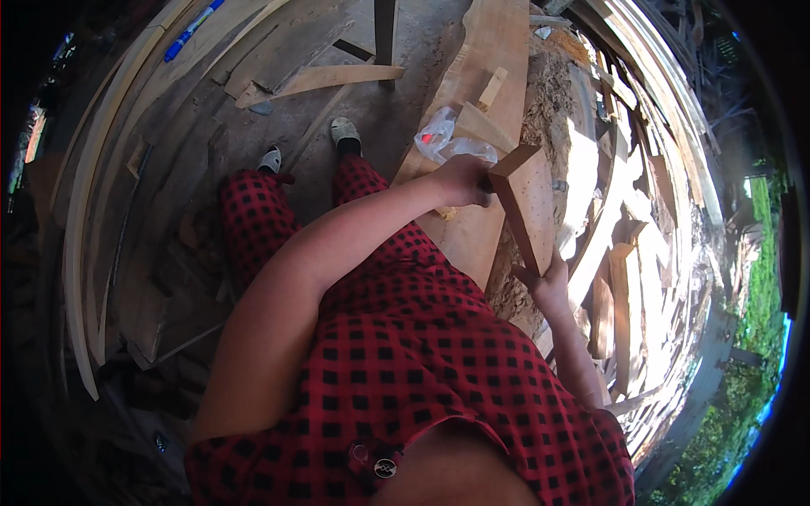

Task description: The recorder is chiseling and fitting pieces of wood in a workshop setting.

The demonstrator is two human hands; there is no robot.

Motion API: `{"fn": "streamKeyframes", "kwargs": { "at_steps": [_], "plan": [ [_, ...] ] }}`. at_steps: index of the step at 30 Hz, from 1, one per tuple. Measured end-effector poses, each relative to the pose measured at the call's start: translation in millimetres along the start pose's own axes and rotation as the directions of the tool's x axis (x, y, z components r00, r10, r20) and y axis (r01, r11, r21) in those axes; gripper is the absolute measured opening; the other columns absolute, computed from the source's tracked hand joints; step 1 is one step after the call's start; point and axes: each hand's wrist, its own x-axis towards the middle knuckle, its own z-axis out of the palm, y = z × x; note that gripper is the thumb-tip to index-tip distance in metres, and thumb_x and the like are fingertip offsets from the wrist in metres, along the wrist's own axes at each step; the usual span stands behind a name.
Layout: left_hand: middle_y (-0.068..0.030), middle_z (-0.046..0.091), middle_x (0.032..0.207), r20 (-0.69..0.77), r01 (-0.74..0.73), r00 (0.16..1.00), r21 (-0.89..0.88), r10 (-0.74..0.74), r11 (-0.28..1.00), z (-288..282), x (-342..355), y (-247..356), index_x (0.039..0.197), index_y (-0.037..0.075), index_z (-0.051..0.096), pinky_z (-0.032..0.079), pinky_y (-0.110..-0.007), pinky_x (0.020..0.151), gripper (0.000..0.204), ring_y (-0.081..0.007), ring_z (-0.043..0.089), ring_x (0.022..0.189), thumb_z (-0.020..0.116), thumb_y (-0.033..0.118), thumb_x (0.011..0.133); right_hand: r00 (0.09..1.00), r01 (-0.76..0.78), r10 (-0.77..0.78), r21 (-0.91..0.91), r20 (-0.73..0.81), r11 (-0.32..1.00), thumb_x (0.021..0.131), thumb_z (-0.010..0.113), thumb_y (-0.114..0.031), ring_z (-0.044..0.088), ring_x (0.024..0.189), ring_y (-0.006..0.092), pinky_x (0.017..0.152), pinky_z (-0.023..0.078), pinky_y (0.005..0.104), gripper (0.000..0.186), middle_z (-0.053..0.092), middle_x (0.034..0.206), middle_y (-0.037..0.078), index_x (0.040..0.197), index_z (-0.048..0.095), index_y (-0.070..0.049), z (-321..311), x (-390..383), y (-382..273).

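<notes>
A wooden piece (514, 221) with dark brown edges and a paler, dotted face is tilted up over a long plank on the right. My left hand (467, 180), reaching across my body, has its fingers curled at the piece's upper left corner; the fingertips are partly hidden. At the lower end, my right hand (550, 287) grips the wood with the thumb along its edge. Just beyond my left hand, a clear plastic bag (440, 139) with something red in it rests on the plank (492, 42).
Small wood offcuts (493, 88) lie on the plank. A curved wooden strip (337, 78) crosses the floor near a dark upright post (385, 34). Long boards line the left, where a blue marker (193, 30) lies. Stacked, sunlit timber (626, 291) fills the right side.
</notes>
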Motion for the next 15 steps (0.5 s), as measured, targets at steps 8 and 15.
{"fn": "streamKeyframes", "kwargs": {
  "at_steps": [8, 15],
  "plan": [
    [-0.0134, 0.062, 0.077, -0.049, -0.192, 0.979, 0.114, 0.198, 0.975, -2, 0, 11, 0.088, 0.001, 0.058, 0.047, -0.035, 0.072, 0.036, -0.0277, 0.061, 0.078, 0.068, 0.019, 0.059, 0.983, 0.088, -0.043, 0.248, -0.18, 0.965, 0.07, 0.073, -0.011, 0.058, 0.08, 0.0148, 0.075, 0.047, 0.0293, 0.041, 0.062, 0.086, 0.009, 0.104, 0.054, 0.002, 12, -2, 3],
    [-0.013, 0.061, 0.078, -0.073, -0.148, 0.985, 0.066, 0.153, 0.987, -8, -9, 15, 0.084, 0.002, 0.056, 0.046, -0.037, 0.071, 0.035, -0.0293, 0.06, 0.077, 0.069, 0.02, 0.057, 0.957, 0.133, -0.046, 0.29, -0.286, 0.948, 0.07, 0.072, -0.01, 0.055, 0.077, 0.0155, 0.073, 0.045, 0.0292, 0.036, 0.059, 0.082, 0.004, 0.1, 0.054, 0.001, -9, 0, -29]
  ]
}}
